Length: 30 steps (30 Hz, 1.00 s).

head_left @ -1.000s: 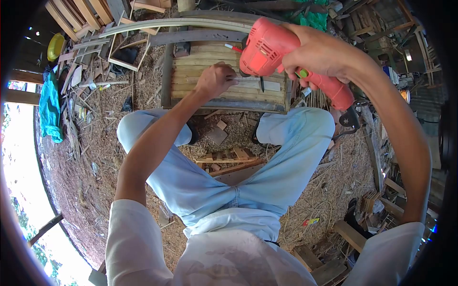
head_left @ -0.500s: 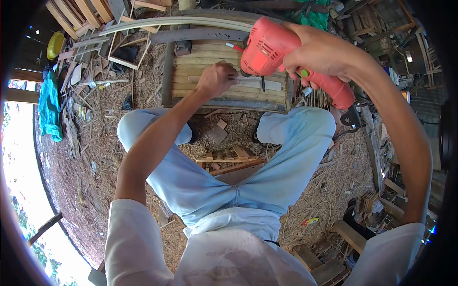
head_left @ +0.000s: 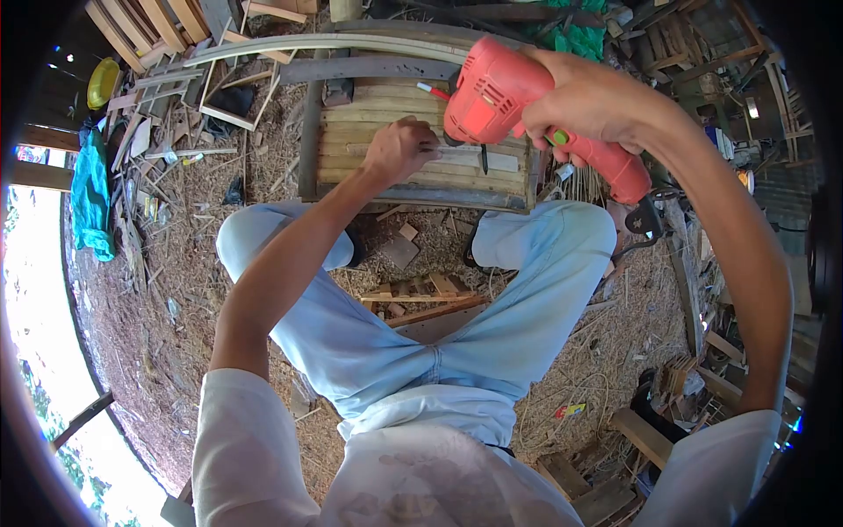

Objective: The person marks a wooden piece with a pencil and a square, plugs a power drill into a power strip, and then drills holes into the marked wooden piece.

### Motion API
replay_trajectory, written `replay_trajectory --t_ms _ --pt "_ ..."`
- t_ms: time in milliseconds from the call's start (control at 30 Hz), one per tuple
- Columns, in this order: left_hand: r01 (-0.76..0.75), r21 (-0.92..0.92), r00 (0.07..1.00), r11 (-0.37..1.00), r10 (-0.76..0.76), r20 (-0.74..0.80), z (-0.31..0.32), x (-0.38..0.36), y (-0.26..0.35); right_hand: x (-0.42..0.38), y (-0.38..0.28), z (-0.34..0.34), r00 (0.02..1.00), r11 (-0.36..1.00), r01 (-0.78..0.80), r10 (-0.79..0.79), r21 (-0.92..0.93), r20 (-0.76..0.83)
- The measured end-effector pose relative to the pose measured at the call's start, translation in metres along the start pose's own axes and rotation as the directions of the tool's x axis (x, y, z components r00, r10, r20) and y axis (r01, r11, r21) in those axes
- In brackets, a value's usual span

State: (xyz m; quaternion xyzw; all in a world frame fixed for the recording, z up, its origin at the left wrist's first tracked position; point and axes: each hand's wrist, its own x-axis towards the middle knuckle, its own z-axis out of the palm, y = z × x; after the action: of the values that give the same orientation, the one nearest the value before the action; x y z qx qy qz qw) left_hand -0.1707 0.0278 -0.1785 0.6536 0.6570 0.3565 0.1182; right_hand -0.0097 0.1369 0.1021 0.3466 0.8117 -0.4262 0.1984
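Note:
My right hand [head_left: 584,101] is wrapped around the handle of a red power drill [head_left: 492,92], which has a green button and a black cord. The drill's nose points down and left, close to the fingers of my left hand [head_left: 400,151]. Those fingers are closed on a thin, pale wooden strip [head_left: 502,162] lying across a slatted wooden bench [head_left: 369,97]. The drill body and my fingers hide the exact spot where the tip meets the work. A slim dark pointed tool [head_left: 484,159] lies over the strip, and a red-and-white stick [head_left: 432,91] sits behind the drill.
Long curved wooden strips [head_left: 351,38] lie across the bench's far side. Wood scraps and a small wooden frame [head_left: 230,114] are to the left. Shavings cover the ground, with a board offcut [head_left: 400,249] between my feet. More timber [head_left: 645,435] lies at the lower right.

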Motion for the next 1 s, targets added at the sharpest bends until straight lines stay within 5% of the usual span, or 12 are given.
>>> replay_trajectory --t_ms 567,933,1000 --pt "0.083 0.103 0.995 0.991 -0.089 0.053 -0.007 -0.001 0.013 -0.002 0.009 -0.009 0.997 0.992 -0.009 -0.001 0.125 0.080" --pt "0.101 0.141 0.988 0.985 -0.116 0.106 -0.012 -0.002 0.014 -0.049 -0.003 -0.017 0.989 0.993 0.054 -0.038 0.106 -0.146" --pt "0.171 0.032 0.980 0.985 -0.173 0.098 -0.017 -0.002 0.014 -0.047 0.000 -0.017 0.992 0.994 0.039 -0.026 0.103 -0.120"
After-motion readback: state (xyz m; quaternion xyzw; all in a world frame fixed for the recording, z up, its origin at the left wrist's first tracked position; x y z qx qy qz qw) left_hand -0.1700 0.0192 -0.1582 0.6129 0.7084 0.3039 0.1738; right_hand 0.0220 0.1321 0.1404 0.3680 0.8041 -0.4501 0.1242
